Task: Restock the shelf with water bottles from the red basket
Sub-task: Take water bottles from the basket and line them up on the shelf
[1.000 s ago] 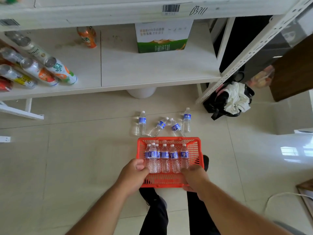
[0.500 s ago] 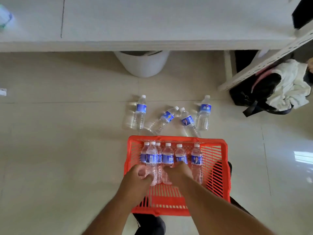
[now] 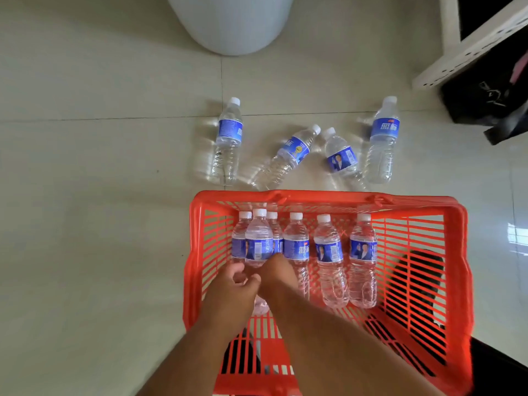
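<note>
Head view: left hand (image 3: 231,290) is curled round the lower body of the raised bottle (image 3: 258,241) at the red basket's (image 3: 328,195) left wall; right hand (image 3: 278,278) covers the neighbouring bottle's base, grip there can't be told. Rest of the row (image 3: 328,252) lies caps toward the far rim; four loose bottles (image 3: 297,151) lie on the floor beyond it. Likely full: moderately heavy, thin walls give, slick film. Best hold is mid-body at the label.
</note>
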Demonstrator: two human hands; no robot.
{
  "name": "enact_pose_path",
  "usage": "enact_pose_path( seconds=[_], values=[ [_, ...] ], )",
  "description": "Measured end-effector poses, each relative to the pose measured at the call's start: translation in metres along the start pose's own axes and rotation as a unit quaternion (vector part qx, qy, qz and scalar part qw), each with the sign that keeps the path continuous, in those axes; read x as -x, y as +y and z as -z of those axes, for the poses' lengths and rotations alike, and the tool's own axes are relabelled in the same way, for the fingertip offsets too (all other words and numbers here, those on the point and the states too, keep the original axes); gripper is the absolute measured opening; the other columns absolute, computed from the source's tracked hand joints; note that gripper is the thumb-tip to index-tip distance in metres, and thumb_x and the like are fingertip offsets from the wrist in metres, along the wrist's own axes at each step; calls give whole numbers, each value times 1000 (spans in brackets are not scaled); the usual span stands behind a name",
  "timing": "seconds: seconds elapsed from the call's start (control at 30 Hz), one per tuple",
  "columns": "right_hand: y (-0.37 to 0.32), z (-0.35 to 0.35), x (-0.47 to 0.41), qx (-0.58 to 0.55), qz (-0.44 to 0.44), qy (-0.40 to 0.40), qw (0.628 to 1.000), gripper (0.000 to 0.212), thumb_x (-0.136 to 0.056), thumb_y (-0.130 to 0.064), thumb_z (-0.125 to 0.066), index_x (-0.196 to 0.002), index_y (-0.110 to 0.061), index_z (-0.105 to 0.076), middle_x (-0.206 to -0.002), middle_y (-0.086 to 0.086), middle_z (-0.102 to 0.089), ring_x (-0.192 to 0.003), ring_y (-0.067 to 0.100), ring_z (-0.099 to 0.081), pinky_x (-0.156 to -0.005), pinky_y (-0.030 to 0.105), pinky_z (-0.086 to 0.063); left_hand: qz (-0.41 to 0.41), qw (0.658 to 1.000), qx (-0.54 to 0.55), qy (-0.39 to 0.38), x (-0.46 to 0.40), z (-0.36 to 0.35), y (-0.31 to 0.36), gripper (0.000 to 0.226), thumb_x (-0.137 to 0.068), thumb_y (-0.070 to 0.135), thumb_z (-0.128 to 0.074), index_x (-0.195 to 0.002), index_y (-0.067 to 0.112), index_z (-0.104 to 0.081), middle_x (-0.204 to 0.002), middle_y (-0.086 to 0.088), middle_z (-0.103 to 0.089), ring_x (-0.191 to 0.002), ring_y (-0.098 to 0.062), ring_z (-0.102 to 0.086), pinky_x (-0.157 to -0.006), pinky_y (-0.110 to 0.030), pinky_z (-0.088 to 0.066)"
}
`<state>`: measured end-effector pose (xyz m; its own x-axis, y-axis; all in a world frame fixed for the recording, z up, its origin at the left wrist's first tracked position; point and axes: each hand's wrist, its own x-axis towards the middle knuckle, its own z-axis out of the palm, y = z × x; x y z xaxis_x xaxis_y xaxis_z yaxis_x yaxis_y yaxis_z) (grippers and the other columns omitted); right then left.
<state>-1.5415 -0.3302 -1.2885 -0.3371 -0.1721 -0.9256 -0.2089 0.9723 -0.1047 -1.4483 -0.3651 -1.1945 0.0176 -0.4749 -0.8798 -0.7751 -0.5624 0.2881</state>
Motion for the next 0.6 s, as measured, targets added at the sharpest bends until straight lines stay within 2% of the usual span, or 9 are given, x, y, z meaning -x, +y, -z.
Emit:
enact_pose_path(
  seconds=[0.1, 0.2, 0.23, 0.3, 0.37, 0.43, 0.53, 0.6],
  values=[
    [5, 11, 16, 23, 10, 9, 1000, 58, -80, -61, -75, -117, -17, -63, -113, 3, -74, -103, 25, -72, -81, 30, -53, -12, 1000, 3, -2, 12, 4, 2, 43, -92, 34, -68, -133, 24, -61, -116, 8, -70, -102, -13, -68, -97, -35, -52],
    [10, 43, 53, 29, 35, -21, 999, 42, -80, -57, -75, -101, -26, -59, -104, -2, -75, -95, 21, -73, -87, 37, -61, -14, 1000, 11, -2, 45, 17, 18, 37, -93, 32, -68, -129, 26, -62, -118, 7, -69, -102, -11, -66, -91, -31, -49],
    [13, 56, 70, 36, 47, -29, 998, 39, -79, -58, -76, -99, -29, -56, -96, -4, -73, -90, 19, -73, -85, 37, -62, -16, 1000, 14, -4, 60, 21, 22, 36, -92, 34, -69, -127, 27, -63, -118, 7, -70, -102, -10, -67, -91, -31, -49],
    [19, 85, 109, 57, 65, -43, 995, 41, -79, -59, -76, -101, -29, -59, -82, -7, -69, -76, 14, -71, -68, 31, -60, -22, 1000, 19, -4, 94, 33, 33, 35, -89, 36, -70, -123, 26, -65, -118, 6, -71, -102, -11, -69, -95, -32, -51],
    [23, 116, 152, 68, 77, -53, 993, 50, -77, -61, -78, -108, -25, -64, -78, -7, -71, -67, 9, -69, -57, 26, -55, -22, 1000, 23, 0, 136, 49, 50, 33, -89, 32, -71, -120, 23, -66, -115, 6, -71, -103, -13, -67, -91, -28, -47],
    [24, 146, 192, 61, 99, -50, 992, 51, -73, -60, -79, -110, -27, -70, -83, -7, -75, -69, 8, -72, -59, 27, -59, -25, 999, 28, 11, 178, 66, 70, 32, -89, 30, -71, -119, 23, -66, -114, 5, -71, -104, -15, -66, -88, -28, -46],
    [12, 202, 272, 61, 134, -34, 989, 47, -72, -58, -79, -109, -29, -72, -87, -7, -75, -72, 8, -71, -57, 24, -54, -33, 999, 34, 24, 252, 96, 101, 28, -85, 33, -71, -111, 26, -67, -111, 3, -74, -100, -16, -69, -89, -32, -52],
    [2, 239, 322, 56, 165, -17, 984, 43, -71, -57, -79, -102, -29, -74, -86, -5, -76, -77, 13, -73, -68, 29, -60, -50, 997, 53, 37, 300, 112, 121, 25, -84, 35, -72, -105, 27, -63, -109, 5, -73, -99, -16, -69, -88, -32, -53]
  ],
)
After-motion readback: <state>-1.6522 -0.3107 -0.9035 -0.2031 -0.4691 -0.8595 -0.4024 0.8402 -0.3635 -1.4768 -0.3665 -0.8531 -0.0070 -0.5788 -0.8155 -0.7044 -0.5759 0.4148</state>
